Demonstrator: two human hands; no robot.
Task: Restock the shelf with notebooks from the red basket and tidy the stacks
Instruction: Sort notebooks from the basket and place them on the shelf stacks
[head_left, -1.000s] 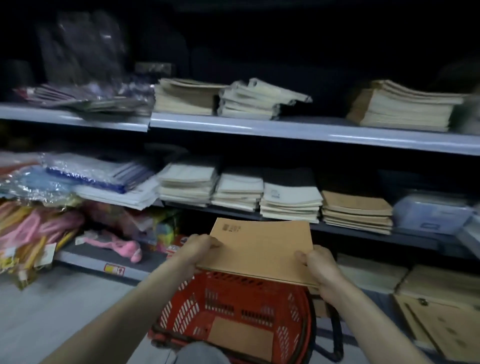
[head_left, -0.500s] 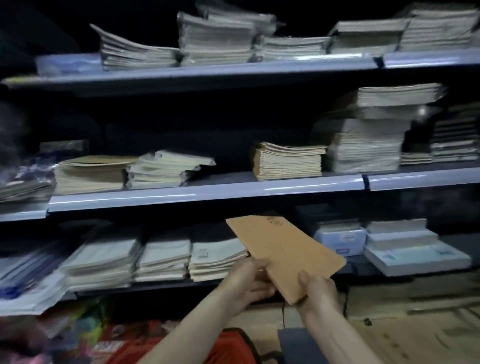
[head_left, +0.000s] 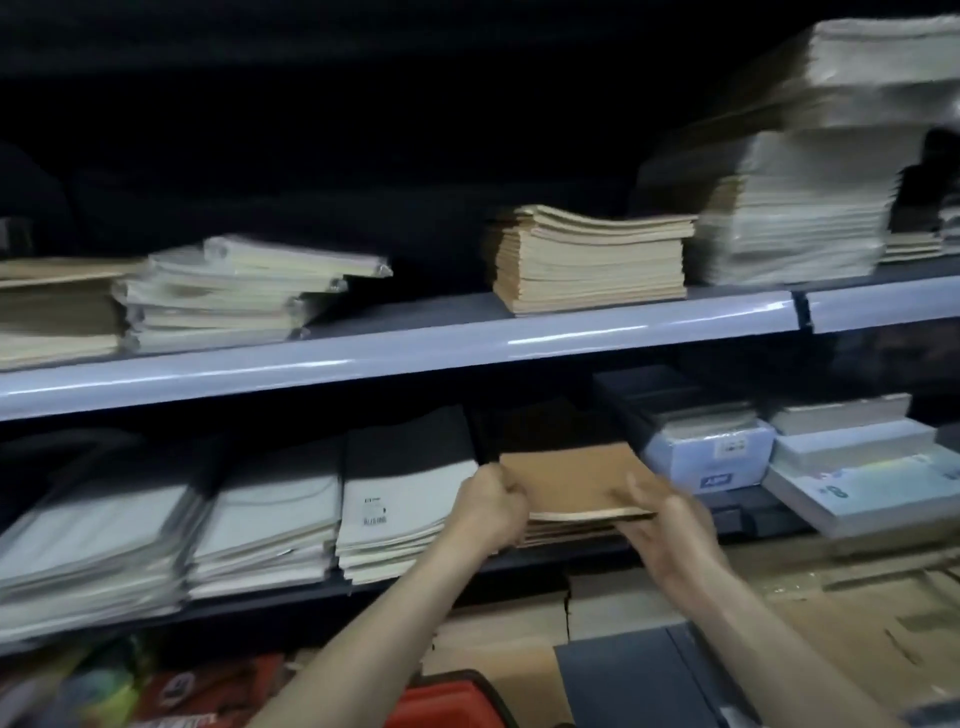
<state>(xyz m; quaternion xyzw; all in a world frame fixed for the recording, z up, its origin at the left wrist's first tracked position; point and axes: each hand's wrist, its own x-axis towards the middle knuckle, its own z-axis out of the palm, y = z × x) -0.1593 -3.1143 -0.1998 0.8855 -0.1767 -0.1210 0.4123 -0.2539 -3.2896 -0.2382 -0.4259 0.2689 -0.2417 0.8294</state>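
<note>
Clamped between my left grip (head_left: 491, 506) and right grip (head_left: 670, 527) by its near corners, the brown notebook (head_left: 571, 475) hung over the stack (head_left: 566, 535).

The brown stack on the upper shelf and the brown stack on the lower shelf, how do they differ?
The upper brown stack is tall; the lower brown stack is far shorter. Nothing touches the upper brown stack, while the left hand and right hand grip a notebook at the top of the lower brown stack. Both hold brown-covered notebooks lying flat.
</note>
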